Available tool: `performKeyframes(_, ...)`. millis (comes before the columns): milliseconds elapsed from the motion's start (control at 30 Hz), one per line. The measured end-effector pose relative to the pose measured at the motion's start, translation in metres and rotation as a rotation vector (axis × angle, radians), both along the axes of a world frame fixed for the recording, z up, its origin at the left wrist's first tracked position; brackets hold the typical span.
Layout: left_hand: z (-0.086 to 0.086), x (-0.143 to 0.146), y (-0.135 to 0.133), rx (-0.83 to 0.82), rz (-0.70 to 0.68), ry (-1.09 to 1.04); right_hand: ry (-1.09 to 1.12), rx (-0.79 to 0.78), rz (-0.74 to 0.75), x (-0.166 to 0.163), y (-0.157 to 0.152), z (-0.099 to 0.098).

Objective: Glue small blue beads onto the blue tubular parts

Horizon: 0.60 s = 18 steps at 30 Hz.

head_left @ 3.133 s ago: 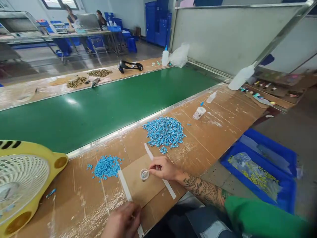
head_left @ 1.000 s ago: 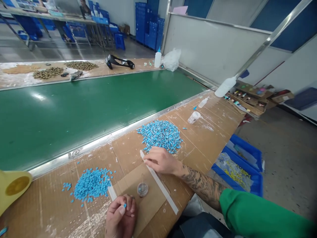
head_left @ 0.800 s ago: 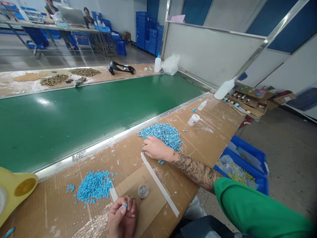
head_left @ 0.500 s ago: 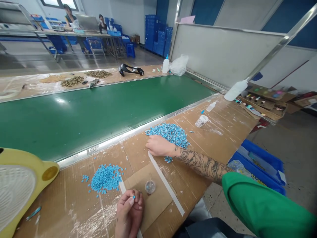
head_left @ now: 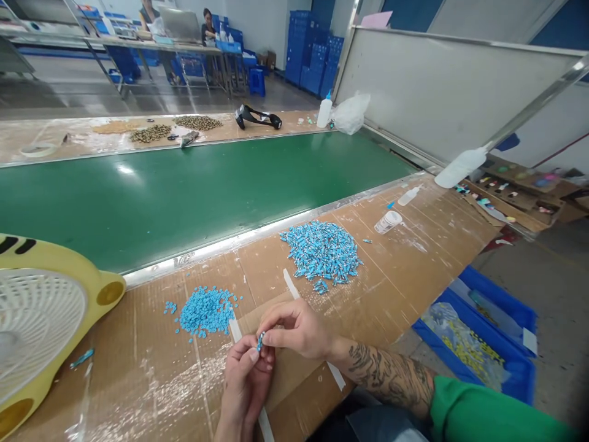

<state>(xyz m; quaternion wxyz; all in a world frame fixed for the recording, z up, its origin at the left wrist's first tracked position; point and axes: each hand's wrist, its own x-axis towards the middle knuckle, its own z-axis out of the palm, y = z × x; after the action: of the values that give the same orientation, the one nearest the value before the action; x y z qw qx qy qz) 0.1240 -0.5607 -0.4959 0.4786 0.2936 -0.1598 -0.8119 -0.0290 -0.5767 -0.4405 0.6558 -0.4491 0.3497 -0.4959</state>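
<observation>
My left hand (head_left: 246,380) and my right hand (head_left: 294,328) meet over the cardboard mat (head_left: 294,368) at the table's near edge. Between their pinched fingertips sits a small blue piece (head_left: 260,339); both hands close on it. I cannot tell whether it is one part or two joined. A heap of long blue parts (head_left: 322,252) lies beyond my right hand. A smaller heap of round blue beads (head_left: 205,310) lies to the left of my hands. The small clear cup seen earlier is hidden behind my hands.
A green conveyor belt (head_left: 193,184) runs past the brown worktop. A yellow fan (head_left: 41,325) stands at the left. A white pot (head_left: 387,221) and squeeze bottles (head_left: 460,167) lie at the right. A blue bin (head_left: 483,344) sits on the floor. People sit at a far table.
My right hand left the heap of long blue parts and came back to my left hand. Both hands now pinch the blue piece together.
</observation>
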Motion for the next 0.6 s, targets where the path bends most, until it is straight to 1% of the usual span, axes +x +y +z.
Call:
performKeyframes(67,0.0005,-0.0002,0.0004,0.004,0.007,-0.002,-0.092,0.112,0.031,0.0014,-0.0004,-0.0005)
performKeyframes(133,0.0017,-0.0005,0.001,0.011,0.016,-0.001,-0.145,0.171,0.044,0.0025,0.0002,-0.002)
performKeyframes(267,0.004,-0.0007,0.0014,0.018,0.012,0.009,-0.125,0.171,0.025,0.0047,0.0025,-0.0048)
performKeyframes(333,0.0047,-0.0009,0.0013,0.015,0.009,0.011,-0.091,0.146,0.018,0.0049,0.0035,-0.0045)
performKeyframes(400,0.0051,-0.0012,0.001,0.022,0.018,0.014,0.035,0.03,-0.034,0.0041,0.0042,-0.0027)
performKeyframes(500,0.0051,-0.0021,0.0008,0.057,0.036,0.017,0.328,-0.264,-0.157,0.0024,0.0054,0.0007)
performKeyframes(533,0.0051,-0.0023,0.0008,0.067,0.041,0.018,0.393,-0.342,-0.188,0.0022,0.006,0.0011)
performKeyframes(600,0.005,-0.0025,0.0011,0.08,0.051,0.022,0.435,-0.433,-0.224,0.003,0.0074,0.0001)
